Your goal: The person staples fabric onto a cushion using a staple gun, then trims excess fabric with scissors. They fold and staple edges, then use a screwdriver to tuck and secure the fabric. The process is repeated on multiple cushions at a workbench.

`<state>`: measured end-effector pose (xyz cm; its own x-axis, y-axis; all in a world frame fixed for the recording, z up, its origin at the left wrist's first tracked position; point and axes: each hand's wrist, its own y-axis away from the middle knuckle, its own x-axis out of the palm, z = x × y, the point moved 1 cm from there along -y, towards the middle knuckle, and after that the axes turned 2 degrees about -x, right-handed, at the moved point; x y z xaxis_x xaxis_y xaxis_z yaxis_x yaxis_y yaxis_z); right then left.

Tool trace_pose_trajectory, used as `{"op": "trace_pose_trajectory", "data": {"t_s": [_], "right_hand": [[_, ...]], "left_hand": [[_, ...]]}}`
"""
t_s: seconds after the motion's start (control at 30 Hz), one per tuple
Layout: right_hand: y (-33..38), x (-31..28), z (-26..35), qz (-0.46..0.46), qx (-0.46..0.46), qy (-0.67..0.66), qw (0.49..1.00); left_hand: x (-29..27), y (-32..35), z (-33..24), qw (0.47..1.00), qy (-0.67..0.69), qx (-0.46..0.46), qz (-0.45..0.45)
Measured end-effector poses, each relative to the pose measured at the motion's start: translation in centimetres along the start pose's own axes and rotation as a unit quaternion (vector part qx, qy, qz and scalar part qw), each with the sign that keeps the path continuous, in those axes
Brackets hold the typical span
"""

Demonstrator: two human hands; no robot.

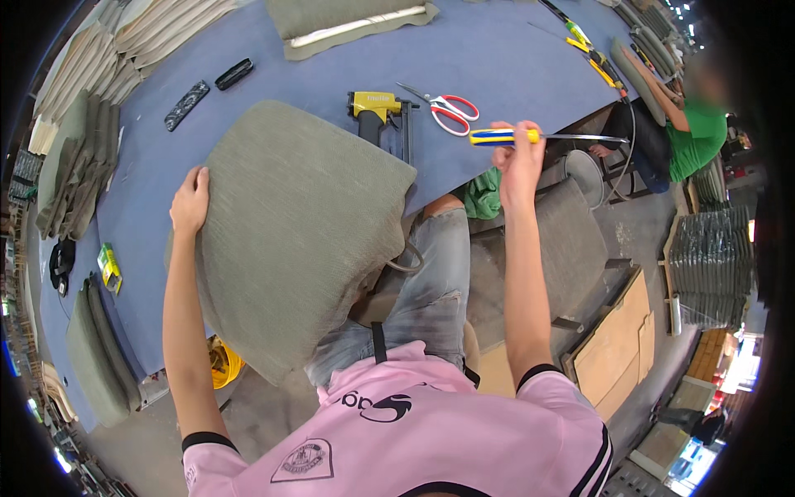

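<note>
A large grey-green fabric-covered seat cushion (298,232) leans over the table's near edge and my lap. My left hand (190,201) grips its left edge, fingers pressed against the side. Raised to the right of the cushion, my right hand (522,166) is closed round a screwdriver (490,137) with a yellow and blue handle, its long metal shaft pointing right. Beyond the cushion lies a yellow and black staple gun (377,108). Beside that are scissors (454,113) with red and white handles.
The blue-topped table (306,87) carries stacked cushion covers (79,157) at left and another cushion (348,21) at the far side. A yellow bucket (225,364) stands below left. Across the table's right end, a person in green (700,137) handles a cushion.
</note>
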<state>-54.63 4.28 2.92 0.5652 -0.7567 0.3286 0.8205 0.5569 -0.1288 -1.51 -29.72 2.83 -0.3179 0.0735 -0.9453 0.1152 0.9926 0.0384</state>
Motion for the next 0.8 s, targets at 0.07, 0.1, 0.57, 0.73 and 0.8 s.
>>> {"op": "trace_pose_trajectory", "data": {"t_s": [0.07,0.1,0.57,0.73,0.8], "right_hand": [[2.3,0.9,1.6,-0.072,-0.022,-0.089,0.993],[3.2,1.8,1.0,-0.038,-0.02,-0.072,0.996],[1.2,4.1,-1.5,-0.089,-0.005,-0.156,0.984],[1.8,3.7,-5.2,-0.024,0.179,-0.185,0.966],[-0.2,1.3,-6.0,-0.036,0.145,-0.253,0.956]], "left_hand": [[0.4,0.4,-0.9,1.0,-0.003,0.016,-0.008],[0.8,0.5,-0.9,1.0,0.002,0.017,-0.006],[0.5,-1.1,-0.4,0.999,0.004,0.03,-0.032],[1.0,-1.8,-0.8,0.998,0.022,0.057,-0.031],[0.8,-1.6,-0.5,0.997,0.019,0.064,-0.034]]}}
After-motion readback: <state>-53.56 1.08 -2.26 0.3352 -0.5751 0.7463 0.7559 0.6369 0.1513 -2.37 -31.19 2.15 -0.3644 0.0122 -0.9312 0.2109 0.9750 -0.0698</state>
